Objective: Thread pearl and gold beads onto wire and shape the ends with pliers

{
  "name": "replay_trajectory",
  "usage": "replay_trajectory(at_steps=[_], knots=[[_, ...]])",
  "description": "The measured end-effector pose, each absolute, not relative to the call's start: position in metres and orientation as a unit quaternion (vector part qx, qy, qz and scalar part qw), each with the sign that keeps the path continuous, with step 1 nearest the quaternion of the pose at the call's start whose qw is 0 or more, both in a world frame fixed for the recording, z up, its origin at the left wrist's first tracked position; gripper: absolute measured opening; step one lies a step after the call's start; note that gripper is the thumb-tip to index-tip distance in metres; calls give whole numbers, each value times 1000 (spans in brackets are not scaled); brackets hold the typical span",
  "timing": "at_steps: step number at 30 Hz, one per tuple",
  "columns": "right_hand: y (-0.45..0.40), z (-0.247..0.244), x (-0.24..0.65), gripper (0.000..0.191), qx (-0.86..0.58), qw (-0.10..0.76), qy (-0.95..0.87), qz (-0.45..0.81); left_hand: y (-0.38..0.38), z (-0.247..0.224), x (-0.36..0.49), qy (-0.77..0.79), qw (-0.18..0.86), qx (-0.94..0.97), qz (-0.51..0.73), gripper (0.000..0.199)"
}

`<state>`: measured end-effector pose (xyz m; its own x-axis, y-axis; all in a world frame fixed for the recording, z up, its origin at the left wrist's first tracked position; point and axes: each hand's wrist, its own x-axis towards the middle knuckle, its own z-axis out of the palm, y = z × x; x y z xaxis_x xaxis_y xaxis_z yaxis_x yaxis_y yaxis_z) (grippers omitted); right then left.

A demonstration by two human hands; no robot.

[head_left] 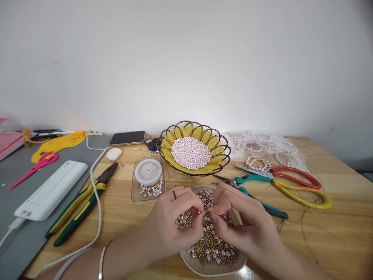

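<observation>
The left hand (177,217) and right hand (243,217) are meeting over a pale, smooth-walled bowl (214,271), each thumb and forefinger closing in a pinch on a small gold-toned piece (203,212) — its exact form is too small to make out. The bowl is lying below the fingers and is holding loose beads (211,241): round, glossy, mostly metallic gold with pearly white among them. Behind it, a woven yellow basket (220,153) with a black looped rim is containing pale pink-white pearl beads (190,153). A clear, square-sided container (134,192) is carrying a white round spool (148,171) above more beads. To the right, teal-handled pliers (253,178) and scissors (274,177) with red and yellow handles are lying close together; well to the left, green-and-yellow pliers (100,186) are resting at an angle. Everything is sitting on a wood-grained tabletop (344,233) — a flat grey mat (26,251) is covering its left side — and a plain whitish wall (186,58) is rising behind.
</observation>
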<state>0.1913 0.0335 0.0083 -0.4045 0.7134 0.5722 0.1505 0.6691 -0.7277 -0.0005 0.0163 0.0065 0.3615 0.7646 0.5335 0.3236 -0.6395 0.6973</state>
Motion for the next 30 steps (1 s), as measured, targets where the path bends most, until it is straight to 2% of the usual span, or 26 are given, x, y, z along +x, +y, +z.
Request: replay_trajectory(at_steps=[13, 22, 30], knots=[[35, 8, 197, 21, -318, 497, -744, 315, 19, 7, -3, 383, 298, 757, 438, 13], [36, 9, 192, 18, -290, 487, -766, 304, 13, 6, -5, 389, 381, 751, 373, 9], [34, 8, 192, 17, -293, 482, -764, 313, 13, 9, -5, 354, 338, 786, 379, 15]])
